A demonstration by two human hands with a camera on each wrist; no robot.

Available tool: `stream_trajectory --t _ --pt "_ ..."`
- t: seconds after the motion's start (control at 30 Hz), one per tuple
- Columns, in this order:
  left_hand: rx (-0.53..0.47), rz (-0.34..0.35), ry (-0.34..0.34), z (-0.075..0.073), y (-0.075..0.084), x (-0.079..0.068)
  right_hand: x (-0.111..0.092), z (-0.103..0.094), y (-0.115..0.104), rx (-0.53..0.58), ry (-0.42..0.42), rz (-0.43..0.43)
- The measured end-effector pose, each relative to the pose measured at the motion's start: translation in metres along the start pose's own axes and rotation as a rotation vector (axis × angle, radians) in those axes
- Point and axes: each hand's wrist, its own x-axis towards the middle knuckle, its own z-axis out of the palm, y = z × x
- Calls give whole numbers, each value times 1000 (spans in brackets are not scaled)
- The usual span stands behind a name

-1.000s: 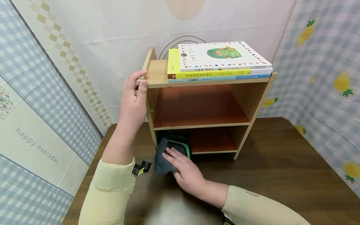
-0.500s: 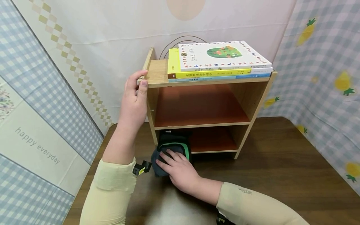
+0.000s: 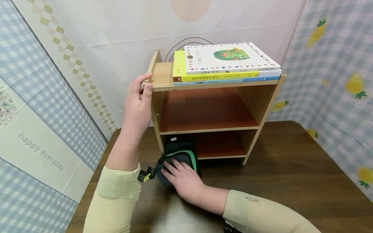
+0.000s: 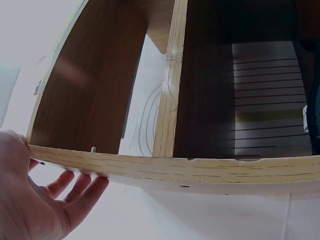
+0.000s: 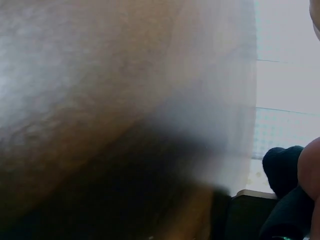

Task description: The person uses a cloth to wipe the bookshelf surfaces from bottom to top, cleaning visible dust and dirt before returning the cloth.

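A small wooden bookshelf (image 3: 209, 129) with reddish-brown boards stands on the table. My left hand (image 3: 138, 103) grips its upper left side panel, thumb at the front edge and fingers round the outer face, as the left wrist view shows the panel (image 4: 200, 167) beside the hand (image 4: 35, 205). A dark grey and black fabric bag (image 3: 181, 157) with green trim sits at the left of the lowest compartment, its front bulging out past the shelf. Spread fingers of my right hand (image 3: 187, 186) press flat on the bag's front. In the right wrist view, dark fabric (image 5: 282, 172) shows beside a fingertip.
Several books (image 3: 230, 61) lie stacked flat on the shelf's top, a white one uppermost over a yellow one. The brown table (image 3: 291, 168) extends to the right and front. Printed cloth curtains (image 3: 335, 81) hang behind and at both sides.
My right hand has moved slightly left and down over the bag. The loose grey fabric at the bag's left has flattened, and more green trim shows. The left hand keeps its place.
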Motion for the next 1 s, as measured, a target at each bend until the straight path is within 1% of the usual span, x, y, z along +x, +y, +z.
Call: stream_trajectory --t 0.27,0.53,0.8,1.0 --pt "-1 -12 -1 0 1 2 7 -7 -3 -10 3 -1" --pt "6 -22 -3 0 1 0 8 -11 -2 10 -64 -7" --pt "2 -19 -7 0 3 0 8 -14 0 40 -76 -21" --pt "-2 -18 -1 1 3 0 8 -13 0 58 -116 -22"
